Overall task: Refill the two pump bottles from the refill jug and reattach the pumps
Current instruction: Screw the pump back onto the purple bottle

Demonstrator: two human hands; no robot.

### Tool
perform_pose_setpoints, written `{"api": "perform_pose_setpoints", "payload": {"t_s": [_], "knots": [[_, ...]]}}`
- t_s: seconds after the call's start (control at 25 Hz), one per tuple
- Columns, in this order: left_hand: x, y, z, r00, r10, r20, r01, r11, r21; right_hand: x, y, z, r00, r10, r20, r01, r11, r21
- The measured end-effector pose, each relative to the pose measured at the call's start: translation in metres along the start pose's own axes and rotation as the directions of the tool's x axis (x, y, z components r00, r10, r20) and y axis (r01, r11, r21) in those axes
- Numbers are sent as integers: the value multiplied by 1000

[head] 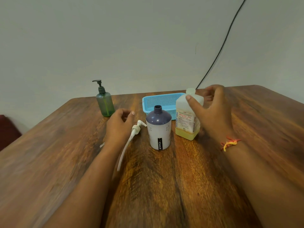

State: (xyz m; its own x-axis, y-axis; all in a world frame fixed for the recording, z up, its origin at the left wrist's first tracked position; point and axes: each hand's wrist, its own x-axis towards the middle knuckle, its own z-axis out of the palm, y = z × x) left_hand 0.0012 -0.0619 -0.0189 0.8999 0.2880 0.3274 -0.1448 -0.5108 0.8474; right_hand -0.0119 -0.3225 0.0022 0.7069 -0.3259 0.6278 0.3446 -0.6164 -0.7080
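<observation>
Two pump bottles (105, 102) (158, 127), one jug (188, 116), one loose pump (135, 129); left hand (119, 124) loosely curled, empty; right hand (212, 109) spread wide around the jug.

basket (162, 100): blue, perforated, near the tabletop's (164, 186) far edge
cable (222, 45): black, against the wall (131, 38), reaching the far edge

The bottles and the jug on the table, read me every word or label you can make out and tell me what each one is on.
"JOYO": white letters running vertically on a black tag low on the white and purple bottle.
"BIOCHEK CHG": red, on the refill jug, on its front label and running vertically along the label's edges.
Smaller print on the jug's label: too small to read.
Green pump bottle: no text visible.
</observation>
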Motion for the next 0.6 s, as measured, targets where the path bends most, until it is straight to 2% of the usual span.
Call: {"api": "perform_pose_setpoints", "payload": {"t_s": [0.08, 0.16, 0.24, 0.36, 0.6], "knots": [[1, -5, -3, 998, -10, 62, -2, 982, 188, -4, -6, -1, 967, -172, -186, 160, 984, -75], [0, -8, -3, 989, 1, 146, -52, 938, 344, -9, -13, 0, 947, -252, -199, 244, 968, -61], [-2, -9, 0, 977, -20, 215, -78, 895, 440, -17, -20, 4, 949, -303, -81, 304, 953, 4], [-2, -8, 1, 970, -72, 233, -45, 886, 461, -30, -27, 12, 940, -315, 134, 311, 949, 47], [1, -12, -1, 965, -141, 221, 38, 908, 417, -41, -30, 26, 895, -126, 428, 182, 979, -94]]}}
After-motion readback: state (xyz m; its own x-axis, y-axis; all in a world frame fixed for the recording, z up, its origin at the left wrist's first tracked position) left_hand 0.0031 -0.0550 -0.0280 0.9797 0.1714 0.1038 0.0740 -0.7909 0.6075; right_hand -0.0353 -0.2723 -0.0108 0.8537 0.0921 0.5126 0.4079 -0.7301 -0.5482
